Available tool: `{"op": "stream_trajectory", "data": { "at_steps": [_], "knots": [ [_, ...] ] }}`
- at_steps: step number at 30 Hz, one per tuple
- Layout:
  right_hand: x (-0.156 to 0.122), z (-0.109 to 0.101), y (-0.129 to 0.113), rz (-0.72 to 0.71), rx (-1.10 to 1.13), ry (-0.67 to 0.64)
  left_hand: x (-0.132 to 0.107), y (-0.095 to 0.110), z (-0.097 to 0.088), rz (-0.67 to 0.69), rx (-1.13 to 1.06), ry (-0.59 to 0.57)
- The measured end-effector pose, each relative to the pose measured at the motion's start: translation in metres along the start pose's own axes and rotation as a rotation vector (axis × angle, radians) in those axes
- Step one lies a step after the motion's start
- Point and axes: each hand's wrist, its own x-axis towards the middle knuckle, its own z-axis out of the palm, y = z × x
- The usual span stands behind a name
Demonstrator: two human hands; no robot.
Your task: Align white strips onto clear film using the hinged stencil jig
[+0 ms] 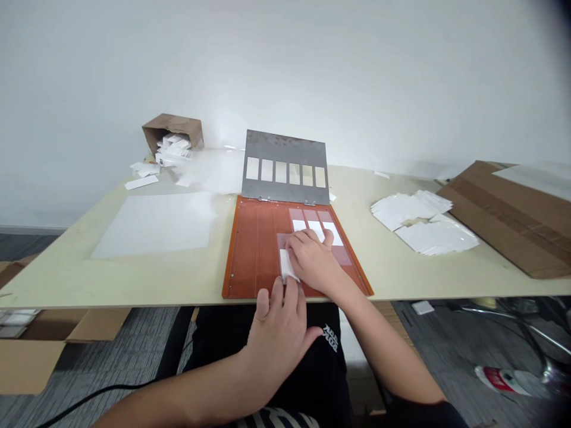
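An orange grooved jig plate (259,249) lies at the table's near edge, with a grey metal lid (285,166) that has several rectangular windows hinged up behind it. Three white cards (317,229) sit in the plate's right slots. My right hand (314,258) lies on the plate with fingers curled, pressing a small white card (285,264) into a slot. My left hand (279,336) rests at the plate's front edge, fingers together, its fingertips touching the same card.
A large clear sheet (156,223) lies to the left. A tipped cardboard box (173,134) spills white cards at the back left. Stacks of white pouches (423,220) and flat cardboard (508,214) lie on the right. Open boxes (35,351) stand on the floor.
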Motion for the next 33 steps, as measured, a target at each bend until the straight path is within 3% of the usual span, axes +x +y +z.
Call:
{"op": "stream_trajectory", "data": {
  "at_steps": [17, 25, 33],
  "knots": [
    [0.0002, -0.0015, -0.0012, 0.021, 0.023, -0.026, -0.0014, 0.0009, 0.0009, 0.001, 0.025, 0.019],
    [-0.0003, 0.0012, -0.0006, 0.016, 0.018, 0.01, -0.0007, 0.0014, 0.0001, -0.002, 0.07, 0.1],
    [0.0003, 0.0024, -0.0037, 0.025, -0.045, 0.013, -0.0013, 0.0022, 0.0014, 0.003, 0.071, 0.106]
  ]
}}
